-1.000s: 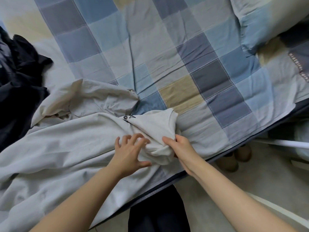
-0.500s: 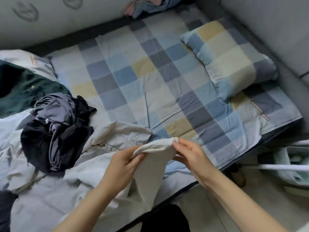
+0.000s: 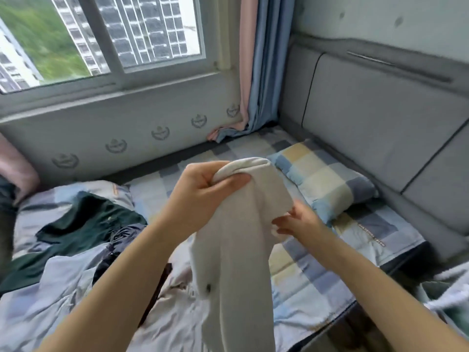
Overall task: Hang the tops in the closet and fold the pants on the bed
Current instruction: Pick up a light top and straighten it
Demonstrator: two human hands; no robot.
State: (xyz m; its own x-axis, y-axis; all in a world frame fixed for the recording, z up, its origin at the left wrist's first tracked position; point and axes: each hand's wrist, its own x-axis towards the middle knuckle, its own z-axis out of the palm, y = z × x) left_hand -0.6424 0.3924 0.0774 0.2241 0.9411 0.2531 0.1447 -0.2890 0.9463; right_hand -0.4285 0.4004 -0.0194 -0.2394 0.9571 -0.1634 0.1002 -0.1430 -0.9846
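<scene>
chg: white garment (image 3: 236, 250) lifted off bed (image 3: 317, 283) since 1 s ago, now hangs | left hand (image 3: 203, 189) grips top edge | right hand (image 3: 299, 222) pinches side just below-right | next: likely identify top/pants

- There was one view only, from a wide-angle camera worn on the person's head, so no second view shared any of the scene.
- It looked forward and slightly down from the near long edge of the bed (image 3: 317, 285), across the mattress toward the wall with the window (image 3: 106, 39).
- The padded headboard (image 3: 380, 128) filled the right of the picture, and the far right corner of the bed lay under the curtain (image 3: 253, 72).
- The camera sat close: both forearms rose from the bottom edge, and the hands, the left hand (image 3: 203, 196) and the right hand (image 3: 299, 222), met near the middle of the picture.
- Straight lines bowed toward the picture's edges.
</scene>
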